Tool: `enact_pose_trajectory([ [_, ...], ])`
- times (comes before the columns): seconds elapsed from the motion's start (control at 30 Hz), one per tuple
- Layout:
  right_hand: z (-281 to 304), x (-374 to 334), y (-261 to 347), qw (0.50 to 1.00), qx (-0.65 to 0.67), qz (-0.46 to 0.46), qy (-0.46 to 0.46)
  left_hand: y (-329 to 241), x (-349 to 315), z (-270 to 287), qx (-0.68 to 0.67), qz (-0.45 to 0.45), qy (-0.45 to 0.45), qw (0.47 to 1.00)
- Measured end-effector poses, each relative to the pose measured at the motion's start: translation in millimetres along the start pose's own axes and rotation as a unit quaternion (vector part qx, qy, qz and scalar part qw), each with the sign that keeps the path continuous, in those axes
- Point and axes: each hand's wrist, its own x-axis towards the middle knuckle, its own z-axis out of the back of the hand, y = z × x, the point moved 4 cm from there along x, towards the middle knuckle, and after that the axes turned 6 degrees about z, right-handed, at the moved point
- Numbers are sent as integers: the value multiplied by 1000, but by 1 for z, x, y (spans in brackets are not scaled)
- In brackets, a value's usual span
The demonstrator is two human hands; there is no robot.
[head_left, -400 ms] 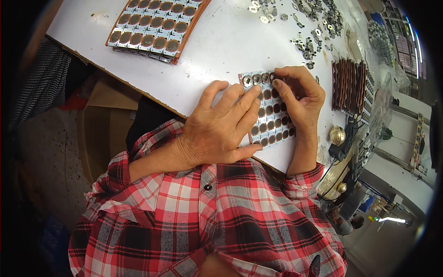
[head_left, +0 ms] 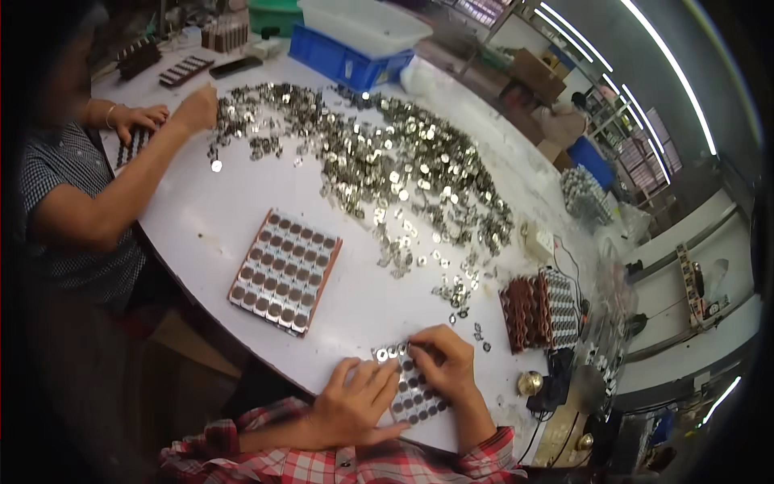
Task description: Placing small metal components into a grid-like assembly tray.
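Observation:
A small white panel (head_left: pixel 417 397) with rows of dark round discs lies near the table's front edge. Silvery metal pieces (head_left: pixel 390 353) sit along its far row. My left hand (head_left: pixel 353 402) rests over the panel's left side, fingers stretched out, holding nothing. At the far right corner of the panel, my right hand (head_left: pixel 448 365) has thumb and forefinger pinched together over that row. What sits between those fingertips is too blurred to make out.
Beyond the panel spreads a heap of shiny metal pieces (head_left: pixel 419 153). A stack of disc panels (head_left: pixel 284 270) lies to the left, brown-edged panels (head_left: pixel 526 313) stand at right. A co-worker's arm (head_left: pixel 121 198) reaches in at far left. Blue crate (head_left: pixel 334 60) behind.
The view has tilted up and away, bringing the metal heap, the co-worker and the room into sight. Both hands keep nearly the same pose on the panel.

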Motion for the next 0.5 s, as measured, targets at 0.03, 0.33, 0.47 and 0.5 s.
enact_pose_trajectory([
  [0.03, 1, 1, -4, 1000, 4, -7, 6, 0, 2, -3, -5, 3, 1, 1000],
  [0.33, 50, 33, -25, 982, -85, -26, -169, 11, 20, -4, 7, 7, -35, 999],
  [0.47, 71, 18, -64, 970, -95, -92, -203, 15, 23, -11, 9, -1, -28, 1000],
  [0.5, 70, 17, -64, 974, -87, -96, -184, 15, 21, -13, 18, -4, -23, 1000],
])
